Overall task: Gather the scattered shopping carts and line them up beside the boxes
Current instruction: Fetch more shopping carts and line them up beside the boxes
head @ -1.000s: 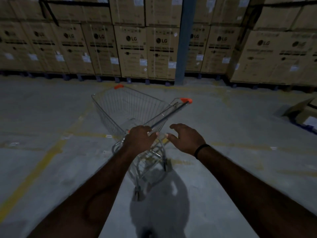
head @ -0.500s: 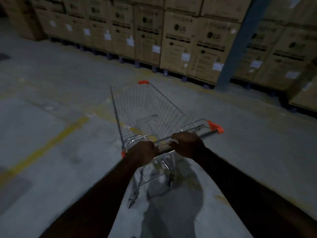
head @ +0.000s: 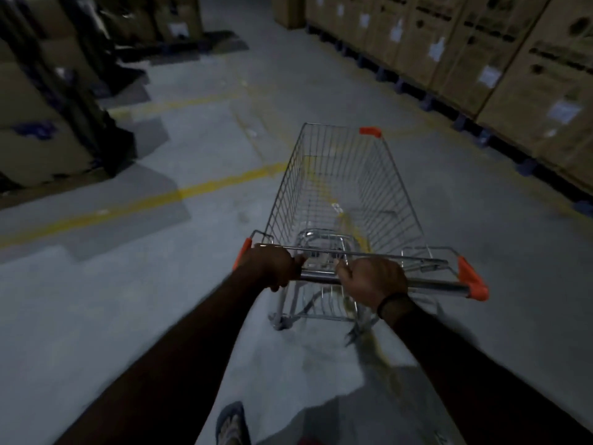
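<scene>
From the head view, the shopping cart (head: 346,194) stood on the grey floor (head: 128,316) with the stacked boxes (head: 513,59) running along its right side. Half a second before, they had stood ahead of it. Both hands had kept hold of the handle bar (head: 433,285). The left hand (head: 272,266) had its fingers (head: 300,261) curled round the bar near the left orange end, and the right hand (head: 372,281) was wrapped round the bar's middle. A shoe (head: 231,422) had come into view below.

we see a grey concrete floor (head: 128,316) crossed by a yellow painted line (head: 205,187). blue pallet blocks (head: 526,167) run along the right. a dark, blurred frame (head: 80,101) stands at left, and a shoe (head: 231,422) shows at the bottom edge.
</scene>
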